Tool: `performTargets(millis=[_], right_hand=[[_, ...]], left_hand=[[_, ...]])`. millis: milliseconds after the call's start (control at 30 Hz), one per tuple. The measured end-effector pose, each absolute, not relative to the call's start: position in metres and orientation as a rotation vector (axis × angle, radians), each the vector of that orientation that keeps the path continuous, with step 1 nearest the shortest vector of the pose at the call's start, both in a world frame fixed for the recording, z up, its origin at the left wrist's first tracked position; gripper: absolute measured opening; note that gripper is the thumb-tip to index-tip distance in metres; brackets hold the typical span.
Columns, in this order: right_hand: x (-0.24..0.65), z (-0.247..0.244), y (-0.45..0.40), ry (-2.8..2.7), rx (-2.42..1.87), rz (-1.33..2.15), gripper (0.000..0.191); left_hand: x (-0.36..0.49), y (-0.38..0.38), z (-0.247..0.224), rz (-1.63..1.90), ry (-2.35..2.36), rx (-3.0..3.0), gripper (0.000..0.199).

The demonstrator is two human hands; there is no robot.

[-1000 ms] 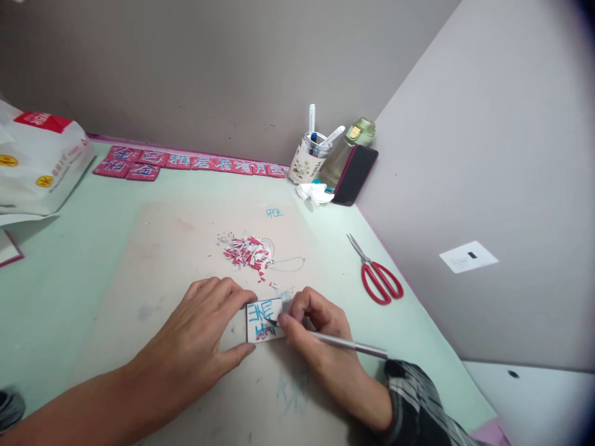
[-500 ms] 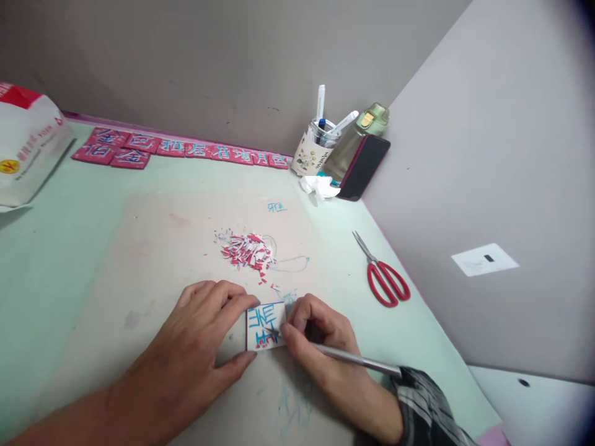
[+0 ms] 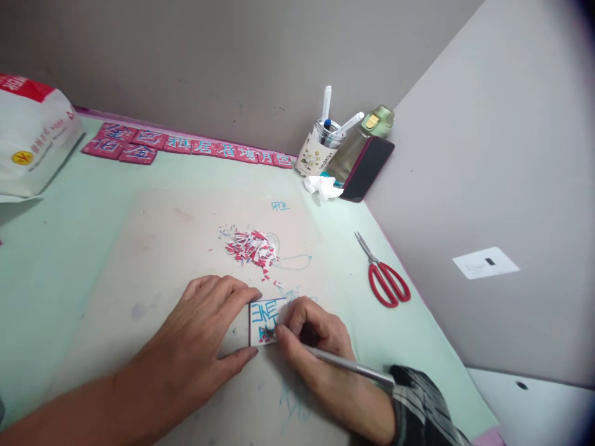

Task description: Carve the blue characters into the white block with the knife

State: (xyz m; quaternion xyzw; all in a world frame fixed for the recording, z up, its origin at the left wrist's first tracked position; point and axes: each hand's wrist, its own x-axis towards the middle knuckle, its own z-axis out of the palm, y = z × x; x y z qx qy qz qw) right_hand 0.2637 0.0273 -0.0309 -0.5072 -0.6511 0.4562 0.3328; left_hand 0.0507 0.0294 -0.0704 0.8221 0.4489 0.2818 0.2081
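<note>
My left hand [image 3: 198, 337] holds a small white square card [image 3: 257, 314] by its left side, index finger at the top edge and thumb at the bottom. Blue character strokes cover the card, with bits of red showing in its lower part. My right hand [image 3: 320, 347] is closed like a pen grip round a slim metal craft knife [image 3: 356, 367]. Its dark tip touches the card's lower part, and the fingers hide the card's right edge. Just beyond the card lies a heap of red and white paper shavings [image 3: 253, 248].
Pink character tiles [image 3: 193, 147] line the back wall. At the back right are a pen jar [image 3: 312, 155], green bottle [image 3: 341, 155], phone [image 3: 369, 168] and crumpled tissue [image 3: 323, 187]. Red-handled scissors [image 3: 388, 285] lie right, a white bag [image 3: 37, 142] left. A greyish board [image 3: 153, 260] covers the table's middle.
The camera view has shifted slightly. The knife tip and right fingers have moved a little left and down over the card. My left hand keeps its hold.
</note>
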Motion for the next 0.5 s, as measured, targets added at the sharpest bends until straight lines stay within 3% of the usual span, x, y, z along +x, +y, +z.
performTargets(millis=[500], right_hand=[[0.2629,-0.0358,0.0244,-1.753,-1.316,1.121,0.027]], left_hand=[[0.0484,0.0291,-0.0678,0.745,1.229,2.255,0.041]])
